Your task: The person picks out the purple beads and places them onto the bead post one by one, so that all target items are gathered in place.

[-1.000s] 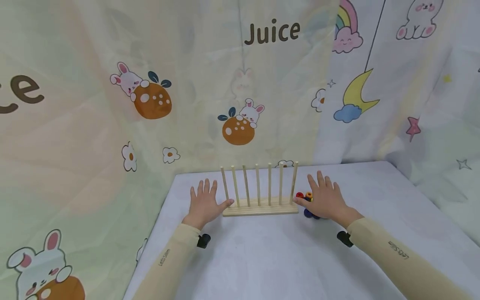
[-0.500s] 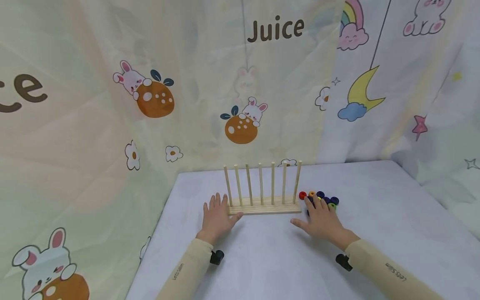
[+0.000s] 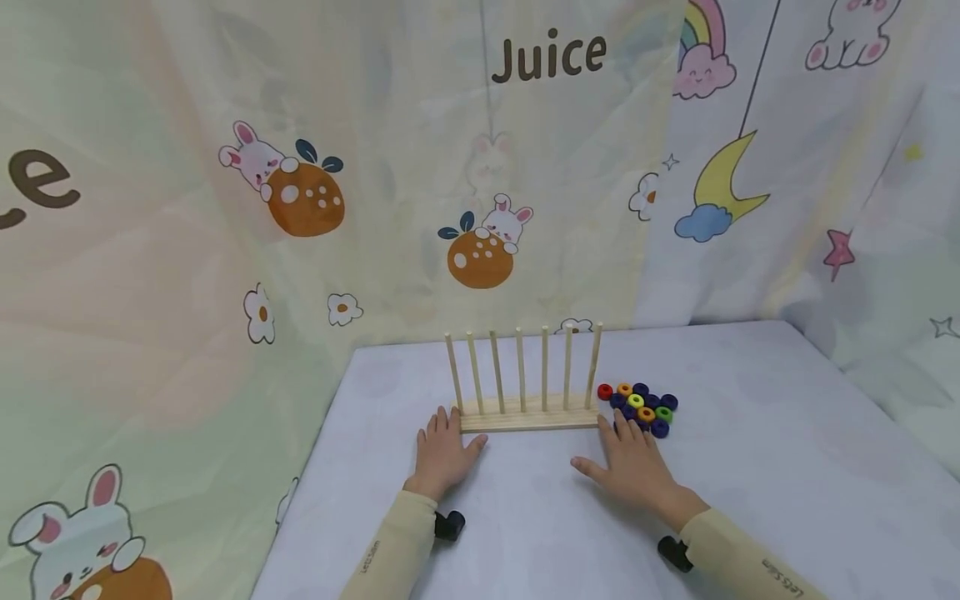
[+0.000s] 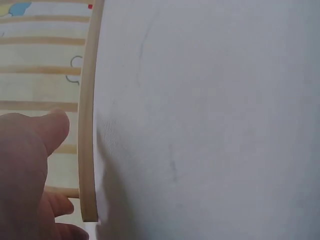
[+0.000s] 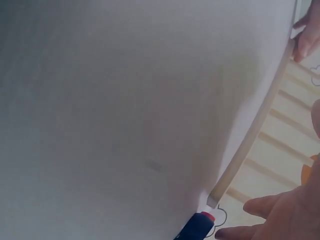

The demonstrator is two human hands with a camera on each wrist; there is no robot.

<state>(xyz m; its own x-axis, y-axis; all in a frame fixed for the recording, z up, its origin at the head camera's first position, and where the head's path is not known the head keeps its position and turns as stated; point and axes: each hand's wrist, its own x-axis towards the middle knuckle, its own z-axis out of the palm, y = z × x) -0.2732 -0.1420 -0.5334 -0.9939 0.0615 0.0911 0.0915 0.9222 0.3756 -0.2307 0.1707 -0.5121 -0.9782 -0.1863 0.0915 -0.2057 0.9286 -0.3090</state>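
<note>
A wooden rack (image 3: 528,422) with several upright pegs stands on the white table, its pegs bare. At its left end is my left hand (image 3: 442,454), fingers extended and thumb spread; whether the fingertips touch the base is unclear. In the left wrist view this hand (image 4: 25,160) lies beside the base (image 4: 87,125). My right hand (image 3: 633,460) is spread in front of the rack's right end, its fingers partly over a cluster of small beads (image 3: 647,414) in dark blue, orange, yellow, red and green. Neither hand holds anything. The right wrist view shows a dark blue bead (image 5: 197,226) near the rack's end.
White cloth covers the table (image 3: 517,517). A printed curtain (image 3: 390,183) with rabbits, oranges and a moon hangs close behind and on both sides. Dark wrist cameras (image 3: 450,526) are strapped under the sleeves.
Both hands have come down and back toward me. The left has moved right to the rack's end, and the right has drawn back, uncovering more beads. The rack stays about where it was.
</note>
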